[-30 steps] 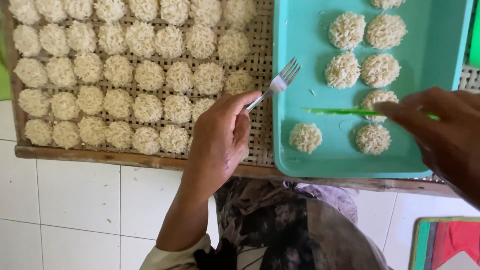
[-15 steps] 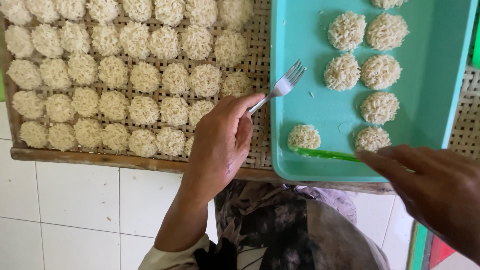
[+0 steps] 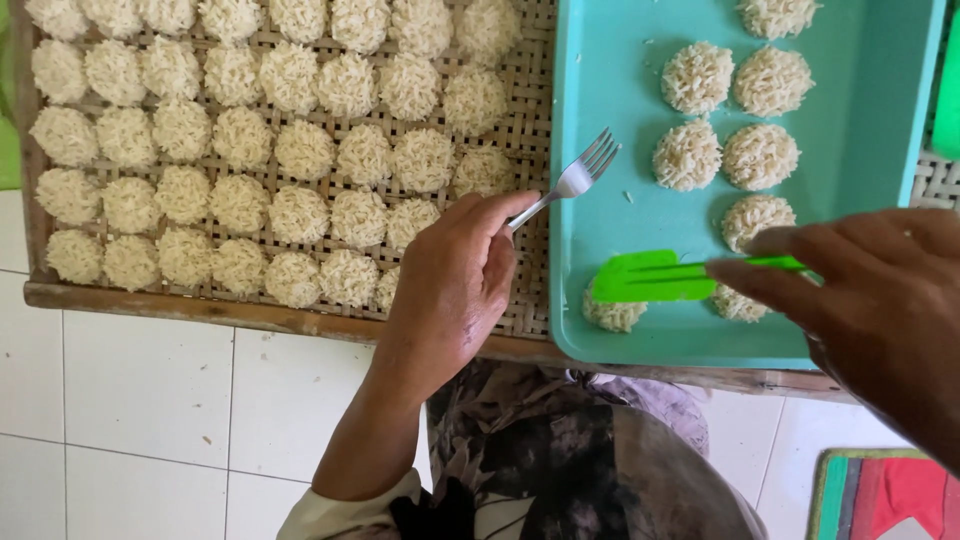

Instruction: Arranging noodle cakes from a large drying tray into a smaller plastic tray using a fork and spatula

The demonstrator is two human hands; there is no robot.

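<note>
Rows of pale noodle nests [image 3: 240,150] sit packed on the woven mat [image 3: 525,120], which fills the top left, its wooden edge [image 3: 200,310] running along the near side. White floor tiles [image 3: 150,400] spread below it, and a striped red and green cloth [image 3: 885,495] peeks in at the bottom right corner. A dark patterned garment [image 3: 560,450] takes up the bottom middle, and a bright green patch [image 3: 10,150] shows at the far left edge beside the mat.
</note>
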